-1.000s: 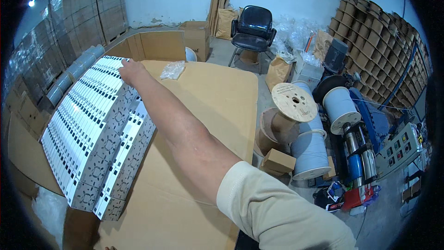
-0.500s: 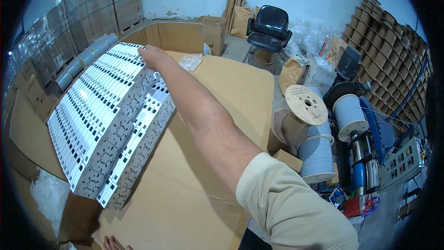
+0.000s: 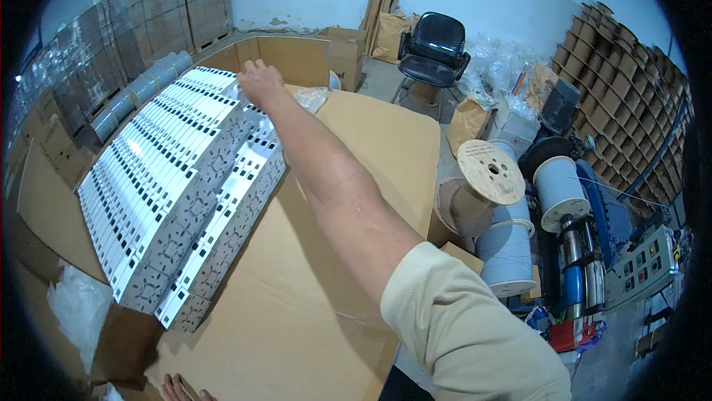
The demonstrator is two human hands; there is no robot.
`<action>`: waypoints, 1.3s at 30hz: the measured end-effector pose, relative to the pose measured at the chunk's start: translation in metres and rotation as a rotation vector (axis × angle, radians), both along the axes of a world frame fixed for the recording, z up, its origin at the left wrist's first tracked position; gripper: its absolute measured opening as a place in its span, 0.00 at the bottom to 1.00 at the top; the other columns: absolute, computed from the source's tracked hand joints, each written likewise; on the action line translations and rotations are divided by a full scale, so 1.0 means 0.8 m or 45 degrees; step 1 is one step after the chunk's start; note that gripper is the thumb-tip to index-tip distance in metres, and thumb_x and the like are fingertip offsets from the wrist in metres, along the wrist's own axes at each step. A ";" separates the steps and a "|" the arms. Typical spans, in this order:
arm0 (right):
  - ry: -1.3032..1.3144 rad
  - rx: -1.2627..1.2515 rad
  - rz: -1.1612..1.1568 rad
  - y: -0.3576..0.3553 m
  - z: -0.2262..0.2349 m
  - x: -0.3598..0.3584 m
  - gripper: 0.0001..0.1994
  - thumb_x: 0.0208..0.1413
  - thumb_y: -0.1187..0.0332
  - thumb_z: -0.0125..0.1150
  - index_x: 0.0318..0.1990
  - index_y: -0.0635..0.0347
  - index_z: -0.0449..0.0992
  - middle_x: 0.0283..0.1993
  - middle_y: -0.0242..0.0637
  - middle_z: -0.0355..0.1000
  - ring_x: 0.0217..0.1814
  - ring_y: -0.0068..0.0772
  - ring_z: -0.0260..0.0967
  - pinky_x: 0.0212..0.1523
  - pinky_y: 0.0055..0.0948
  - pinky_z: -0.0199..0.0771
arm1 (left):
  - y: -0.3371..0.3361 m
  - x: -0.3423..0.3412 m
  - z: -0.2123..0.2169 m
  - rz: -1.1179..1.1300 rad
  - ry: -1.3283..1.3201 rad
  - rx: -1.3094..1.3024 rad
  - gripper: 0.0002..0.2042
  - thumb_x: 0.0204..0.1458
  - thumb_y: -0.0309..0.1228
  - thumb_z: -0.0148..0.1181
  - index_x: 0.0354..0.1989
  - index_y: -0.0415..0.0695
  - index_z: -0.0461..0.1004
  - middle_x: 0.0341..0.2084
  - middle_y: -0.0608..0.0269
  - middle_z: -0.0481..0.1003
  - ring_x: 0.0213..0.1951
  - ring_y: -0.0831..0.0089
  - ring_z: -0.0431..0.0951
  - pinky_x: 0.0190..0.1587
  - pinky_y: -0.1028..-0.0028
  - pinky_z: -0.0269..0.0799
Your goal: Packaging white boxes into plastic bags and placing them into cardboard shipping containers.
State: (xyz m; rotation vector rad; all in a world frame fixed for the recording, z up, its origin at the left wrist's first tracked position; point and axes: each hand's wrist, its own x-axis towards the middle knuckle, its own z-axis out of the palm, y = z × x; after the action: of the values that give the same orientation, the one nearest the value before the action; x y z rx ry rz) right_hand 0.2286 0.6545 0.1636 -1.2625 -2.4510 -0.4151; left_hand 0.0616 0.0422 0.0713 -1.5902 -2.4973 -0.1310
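Observation:
Long white strips (image 3: 159, 156) with rows of black rectangular holes are packed side by side in a slanting block on the left. Their grey end faces carry dark curved cutouts. A lower row of the same strips (image 3: 215, 227) stands against its right side. My right hand (image 3: 261, 84) is at the far right corner of the block, fingers curled down; whatever lies under them is hidden. At the lower edge only the fingertips of my left hand (image 3: 182, 388) show, spread and lying on the cardboard sheet (image 3: 297, 327).
Cardboard walls (image 3: 293, 60) rise behind and left of the strips. A clear plastic bag (image 3: 311, 97) lies beyond my right wrist. To the right stand spools (image 3: 508, 253), a machine with a control box (image 3: 641, 267) and a black chair (image 3: 434, 49). Wrapped cartons (image 3: 156, 1) are stacked far left.
My right hand has shifted slightly right and nearer, its fingers more curled, away from the strip corner it was touching. My left hand stays at the lower edge.

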 end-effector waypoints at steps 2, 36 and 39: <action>0.022 0.135 -0.066 0.007 0.004 0.019 0.14 0.65 0.64 0.50 0.52 0.50 0.80 0.60 0.39 0.71 0.65 0.42 0.66 0.55 0.43 0.73 | 0.007 0.003 0.001 0.007 -0.015 -0.026 0.28 0.68 0.49 0.42 0.65 0.38 0.67 0.65 0.48 0.66 0.66 0.46 0.62 0.68 0.50 0.56; 0.571 -0.488 0.648 -0.494 -0.052 -0.001 0.17 0.57 0.77 0.59 0.54 0.54 0.75 0.51 0.51 0.63 0.53 0.56 0.67 0.54 0.49 0.72 | -0.045 -0.028 -0.050 0.039 -0.607 0.441 0.23 0.57 0.31 0.60 0.62 0.41 0.67 0.65 0.49 0.64 0.70 0.49 0.57 0.73 0.55 0.48; 0.532 -0.583 0.732 -0.537 -0.062 -0.028 0.16 0.56 0.78 0.59 0.53 0.56 0.74 0.51 0.50 0.63 0.53 0.55 0.67 0.53 0.49 0.72 | -0.042 -0.023 -0.038 0.037 -0.795 0.618 0.20 0.58 0.27 0.60 0.59 0.39 0.69 0.60 0.48 0.67 0.63 0.51 0.66 0.66 0.58 0.63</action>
State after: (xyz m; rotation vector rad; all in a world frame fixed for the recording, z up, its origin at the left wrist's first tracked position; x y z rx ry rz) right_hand 0.2063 0.2251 0.1137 -0.6281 -2.4445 0.5317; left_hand 0.0432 0.0084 0.0412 -1.4468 -2.5853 -1.2963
